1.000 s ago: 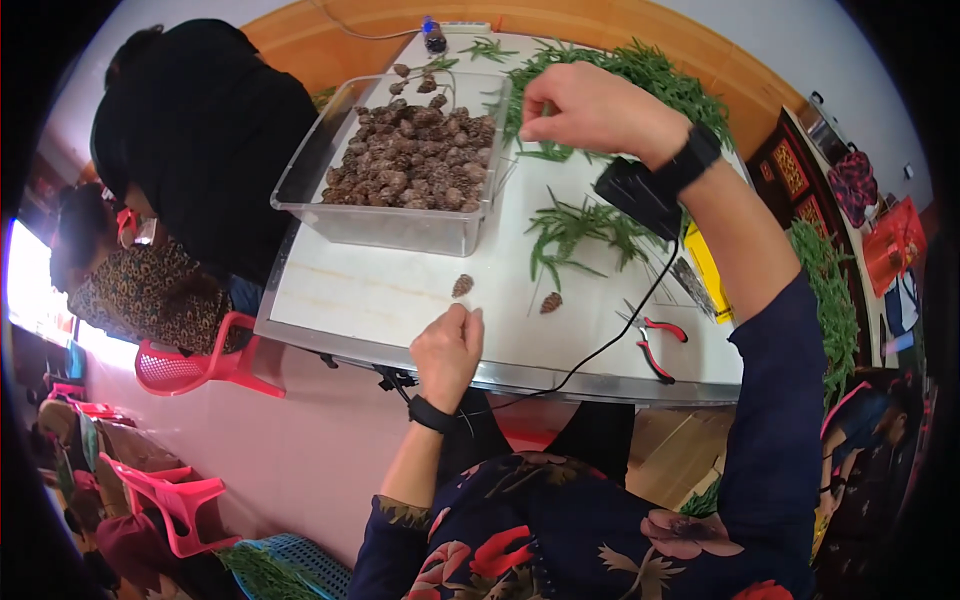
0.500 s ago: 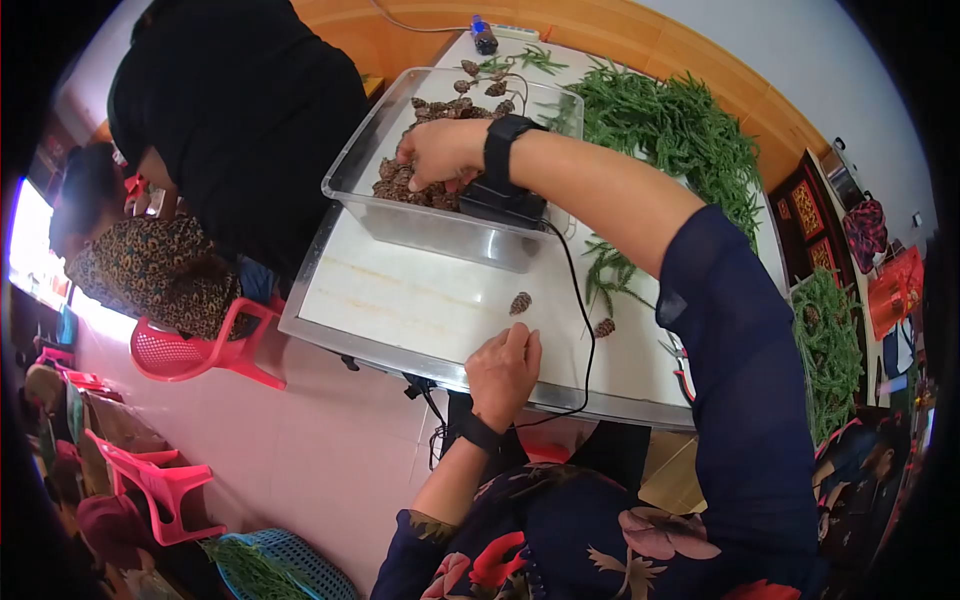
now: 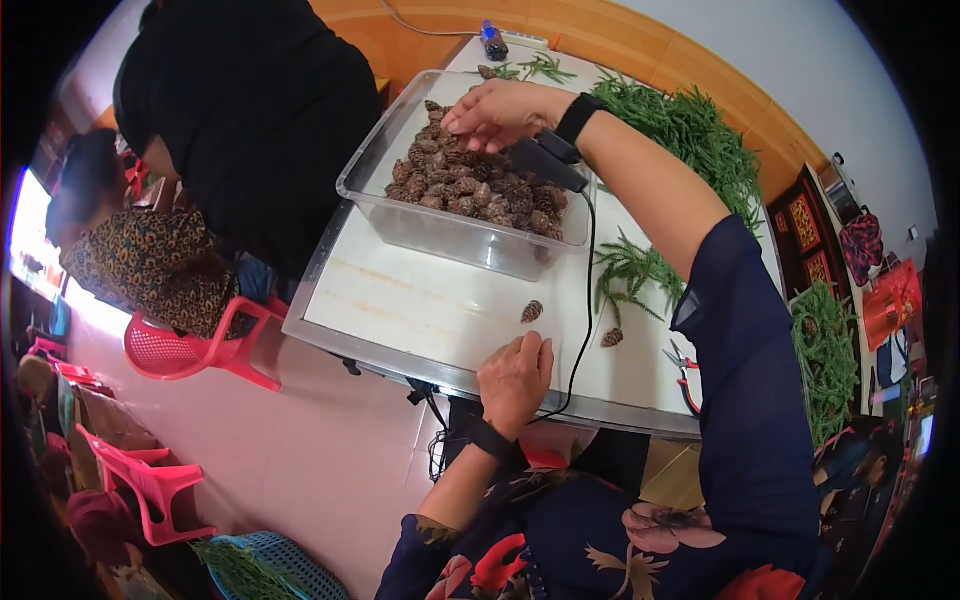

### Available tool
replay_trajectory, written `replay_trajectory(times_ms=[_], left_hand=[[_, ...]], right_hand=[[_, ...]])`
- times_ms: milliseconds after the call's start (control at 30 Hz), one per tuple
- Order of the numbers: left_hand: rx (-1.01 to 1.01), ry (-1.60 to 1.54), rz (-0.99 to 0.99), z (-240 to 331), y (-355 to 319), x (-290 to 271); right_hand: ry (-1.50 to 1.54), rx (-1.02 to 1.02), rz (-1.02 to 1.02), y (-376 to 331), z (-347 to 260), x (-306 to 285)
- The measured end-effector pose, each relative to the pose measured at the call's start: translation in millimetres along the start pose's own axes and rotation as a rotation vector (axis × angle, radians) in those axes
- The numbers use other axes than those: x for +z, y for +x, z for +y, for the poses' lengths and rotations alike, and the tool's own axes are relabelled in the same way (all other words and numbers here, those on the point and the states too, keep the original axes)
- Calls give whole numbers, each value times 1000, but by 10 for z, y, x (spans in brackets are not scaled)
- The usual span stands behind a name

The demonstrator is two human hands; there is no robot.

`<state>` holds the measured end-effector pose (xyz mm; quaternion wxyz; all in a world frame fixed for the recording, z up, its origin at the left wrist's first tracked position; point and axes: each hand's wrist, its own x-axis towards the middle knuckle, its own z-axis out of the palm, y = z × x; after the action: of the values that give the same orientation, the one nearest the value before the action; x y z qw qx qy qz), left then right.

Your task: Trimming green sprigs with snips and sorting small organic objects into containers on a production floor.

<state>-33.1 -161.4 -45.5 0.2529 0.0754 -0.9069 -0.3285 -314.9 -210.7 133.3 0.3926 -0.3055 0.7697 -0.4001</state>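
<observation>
My right hand (image 3: 500, 115) is above a clear plastic bin (image 3: 440, 235) with a heap of brown pine cones (image 3: 465, 185) in it. Its fingertips are drawn together over the far part of the heap; what they hold, if anything, is hidden. Beneath that wrist sits a black box (image 3: 548, 163) with a black cable (image 3: 585, 320); whether it is fastened there I cannot tell. My left hand (image 3: 515, 382) rests closed at the table's near edge, its palm hidden. Just beyond it lies a loose pine cone (image 3: 532, 311), apart from the fingers.
Another cone (image 3: 612, 338) lies near a green sprig (image 3: 632, 270). Red-handled pliers (image 3: 684, 378) are by the near right edge. Green sprigs (image 3: 690, 130) pile up at the back right, and a dark bottle (image 3: 493, 42) stands behind. A person in black (image 3: 250, 120) is close on the left.
My right hand has lifted from the cones and moved right and away from me, the black box with it. More of the heap shows. My left hand stays at the table edge.
</observation>
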Motion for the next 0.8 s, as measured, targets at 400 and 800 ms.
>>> replay_trajectory(times_ms=[400, 800], left_hand=[[15, 25, 19, -8, -15, 25], [24, 8, 32, 19, -14, 35]], right_hand=[[223, -241, 136, -600, 274, -375], [-8, 344, 248, -1549, 1635, -1200]])
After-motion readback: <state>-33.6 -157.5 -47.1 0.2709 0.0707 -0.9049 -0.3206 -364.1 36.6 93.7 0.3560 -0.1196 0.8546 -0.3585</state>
